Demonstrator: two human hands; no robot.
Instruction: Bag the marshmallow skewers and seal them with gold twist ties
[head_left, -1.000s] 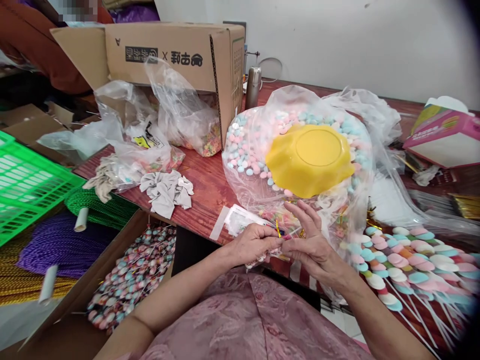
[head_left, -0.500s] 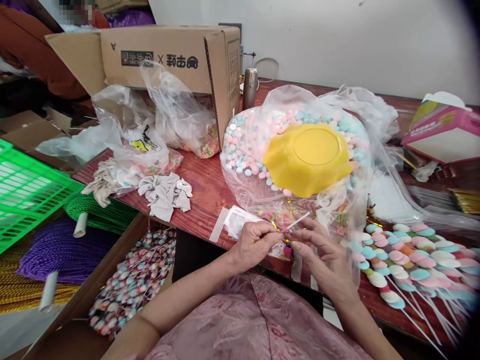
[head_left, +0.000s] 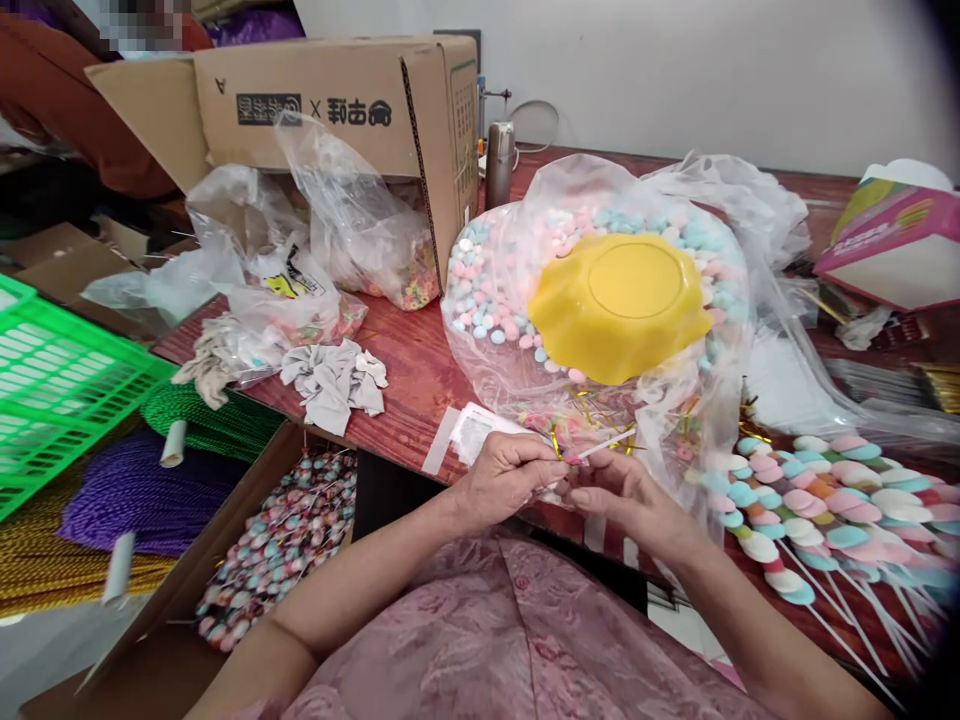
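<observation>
My left hand (head_left: pixel 510 480) is closed in a pinch on a thin white stick (head_left: pixel 606 442), which slants up to the right. A shiny gold twist tie (head_left: pixel 556 441) sticks up by its fingertips, with a bit of pink beside it. My right hand (head_left: pixel 634 500) is close against the stick's lower part, its fingers curled in and its thumb near the left fingertips. What those fingers grip is too small to make out. Just beyond the hands is a clear plastic bag (head_left: pixel 495 375) of pastel candies, with a yellow scalloped bowl (head_left: pixel 622 310) upside down on it.
At right lie several skewers of pastel candies (head_left: pixel 825 500) on white sticks. A cardboard box (head_left: pixel 330 110), a metal flask (head_left: pixel 499 165) and grey cloth (head_left: pixel 337 385) stand or lie farther left. Below the table edge are a carton of candy skewers (head_left: pixel 277 550) and a green basket (head_left: pixel 75 380).
My right hand has closed in toward the stick, its spread fingers now curled near the left fingertips. The left hand keeps its pinch. The view has shifted slightly.
</observation>
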